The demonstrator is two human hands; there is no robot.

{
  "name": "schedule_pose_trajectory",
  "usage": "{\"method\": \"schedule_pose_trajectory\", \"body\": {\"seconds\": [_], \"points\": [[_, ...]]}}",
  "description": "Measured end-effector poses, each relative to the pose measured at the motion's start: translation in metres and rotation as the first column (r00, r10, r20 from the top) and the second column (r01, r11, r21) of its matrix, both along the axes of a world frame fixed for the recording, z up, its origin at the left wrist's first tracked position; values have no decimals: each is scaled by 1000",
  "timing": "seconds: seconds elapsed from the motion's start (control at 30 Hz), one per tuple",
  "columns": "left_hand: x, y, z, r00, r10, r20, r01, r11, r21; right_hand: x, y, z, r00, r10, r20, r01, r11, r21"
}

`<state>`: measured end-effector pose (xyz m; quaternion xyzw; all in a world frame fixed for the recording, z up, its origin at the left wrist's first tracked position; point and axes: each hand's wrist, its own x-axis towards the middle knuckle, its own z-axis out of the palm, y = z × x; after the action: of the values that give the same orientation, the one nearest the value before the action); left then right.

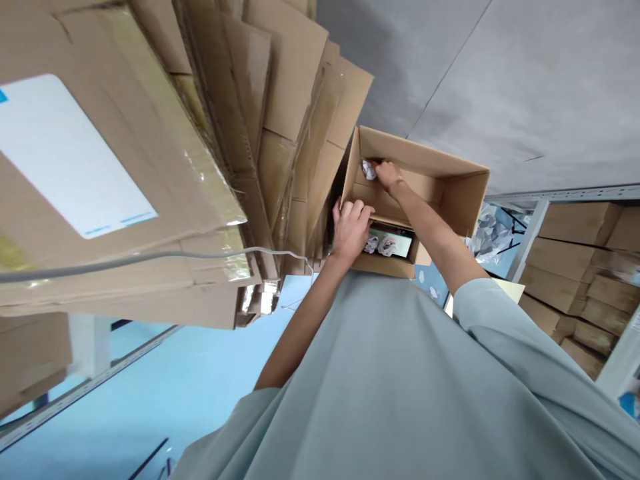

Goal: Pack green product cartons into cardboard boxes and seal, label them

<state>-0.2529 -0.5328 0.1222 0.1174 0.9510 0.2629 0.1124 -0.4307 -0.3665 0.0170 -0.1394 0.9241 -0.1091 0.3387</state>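
Note:
A larger open cardboard box point(425, 148) stands in front of me. Inside it, at the far left corner, my right hand point(389, 176) is closed on a ball of crumpled white paper point(369, 170). The fingers of my left hand point(352, 227) are curled over the near left edge of that box. Closer to my body is a smaller open box point(383, 268), partly under my left hand. In it lie crumpled paper balls point(387, 245) beside a flat item with a pale green and white face point(403, 244), whose kind I cannot make out.
Flattened cardboard boxes point(295, 87) stand packed to the left, with a white label point(75, 157) on the nearest. A grey cable point(200, 254) runs across them. Shelving with stacked boxes point(570, 267) is at right, near clear plastic wrapping point(490, 233). A grey surface point(500, 80) lies beyond.

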Motion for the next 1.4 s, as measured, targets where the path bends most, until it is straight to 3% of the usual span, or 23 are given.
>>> {"method": "schedule_pose_trajectory", "body": {"seconds": [0.13,0.33,0.4,0.5,0.6,0.67,0.73,0.83,0.93,1.17,1.3,1.4], "points": [[1,-2,-1,1000,-9,-9,9,1000,-1,12,25,30,998,-61,19,59,993,98],[1,-4,-2,999,-34,-17,34,999,8,71,75,104,943,-241,-228,223,969,-102],[0,-4,-4,999,-34,-21,34,999,10,106,88,133,881,-346,-324,277,931,-239],[-2,-4,-7,999,-37,-28,38,998,41,169,98,171,766,-518,-380,327,824,-463],[2,-6,3,998,-50,-49,54,994,99,232,92,191,754,-580,-308,319,733,-601],[11,-8,17,994,-58,-94,70,988,137,265,84,191,806,-537,-249,312,742,-593],[27,-10,31,987,-88,-137,112,977,179,288,75,184,859,-474,-192,319,791,-522],[53,-7,40,960,-272,-71,281,918,278,300,63,167,898,-424,-119,353,854,-382],[67,2,25,926,-374,53,337,882,329,297,56,153,898,-430,-93,389,875,-290],[65,26,-25,939,-301,169,228,908,351,293,66,124,850,-512,-123,471,844,-256],[67,37,-39,901,-392,185,308,880,363,300,79,107,809,-575,-117,527,800,-289],[67,39,-45,898,-407,166,350,891,289,303,82,101,797,-593,-116,536,783,-316]]}}
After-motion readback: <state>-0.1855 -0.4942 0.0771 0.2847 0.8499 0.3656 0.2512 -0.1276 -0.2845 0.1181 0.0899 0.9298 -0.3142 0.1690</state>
